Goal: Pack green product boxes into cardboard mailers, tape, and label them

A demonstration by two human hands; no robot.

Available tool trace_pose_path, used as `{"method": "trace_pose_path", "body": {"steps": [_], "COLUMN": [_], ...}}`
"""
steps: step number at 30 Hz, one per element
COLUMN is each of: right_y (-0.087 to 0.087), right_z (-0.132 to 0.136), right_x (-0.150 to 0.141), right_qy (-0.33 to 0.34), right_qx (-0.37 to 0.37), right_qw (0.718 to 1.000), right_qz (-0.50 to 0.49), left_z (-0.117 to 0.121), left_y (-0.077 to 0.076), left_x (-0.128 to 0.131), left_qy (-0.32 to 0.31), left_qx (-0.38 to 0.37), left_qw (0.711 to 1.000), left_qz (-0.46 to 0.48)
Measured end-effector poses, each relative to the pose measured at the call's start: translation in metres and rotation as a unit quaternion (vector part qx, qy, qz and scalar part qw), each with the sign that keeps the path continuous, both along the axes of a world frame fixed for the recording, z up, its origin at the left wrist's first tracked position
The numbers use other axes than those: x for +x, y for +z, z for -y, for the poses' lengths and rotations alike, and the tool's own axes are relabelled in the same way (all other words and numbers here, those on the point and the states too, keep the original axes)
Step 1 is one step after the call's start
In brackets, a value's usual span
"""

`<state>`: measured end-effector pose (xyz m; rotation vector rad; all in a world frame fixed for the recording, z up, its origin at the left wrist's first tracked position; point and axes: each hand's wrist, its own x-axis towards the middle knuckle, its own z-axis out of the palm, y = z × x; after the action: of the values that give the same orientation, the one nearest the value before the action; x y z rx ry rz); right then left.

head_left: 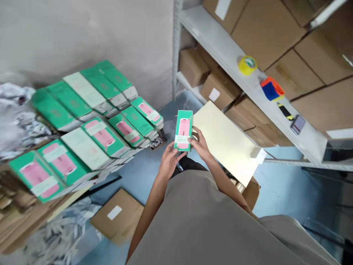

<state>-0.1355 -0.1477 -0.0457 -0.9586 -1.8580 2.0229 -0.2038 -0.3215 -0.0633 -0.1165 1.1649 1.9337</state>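
A narrow green box (pixel 184 129) with a pink bottle-like shape printed on its face is held up in front of my body. My left hand (pixel 170 156) grips its lower left corner, and my right hand (pixel 200 141) holds its right edge with the thumb on the front. To the left, many similar green and white boxes (pixel 56 106) stand in stacked rows, some with pink pictures facing up. A pale yellow tabletop (pixel 220 136) lies just beyond my right hand.
Right, a grey metal shelf (pixel 212 42) carries cardboard cartons (pixel 270 29), yellow tape (pixel 247 65), an orange and blue item (pixel 272 88), a cutter (pixel 285 111) and a phone (pixel 298 124). A flat carton (pixel 118 213) and shredded paper (pixel 55 235) lie on the floor at lower left.
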Motion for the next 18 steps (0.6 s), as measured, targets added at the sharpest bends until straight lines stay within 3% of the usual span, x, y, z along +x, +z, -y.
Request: {"method": "trace_pose_path", "body": {"steps": [7, 11, 15, 18], "right_y": [0.019, 0.033, 0.042, 0.039], "right_z": [-0.038, -0.073, -0.108, -0.133], "right_x": [0.071, 0.100, 0.123, 0.132], "right_qy": [-0.126, -0.226, -0.301, -0.325], "right_qx": [0.032, 0.081, 0.152, 0.151], "right_qw": [0.990, 0.967, 0.938, 0.931], "right_qz": [-0.049, -0.084, -0.078, -0.065], "left_z": [-0.053, -0.084, -0.119, -0.142], "left_y": [0.013, 0.022, 0.036, 0.045], "left_x": [0.012, 0.022, 0.044, 0.060], "left_qy": [-0.158, -0.231, -0.251, -0.234], "left_qx": [-0.026, -0.026, -0.054, -0.069], "left_qw": [0.984, 0.962, 0.934, 0.902], "left_qz": [-0.083, -0.140, -0.249, -0.357]}}
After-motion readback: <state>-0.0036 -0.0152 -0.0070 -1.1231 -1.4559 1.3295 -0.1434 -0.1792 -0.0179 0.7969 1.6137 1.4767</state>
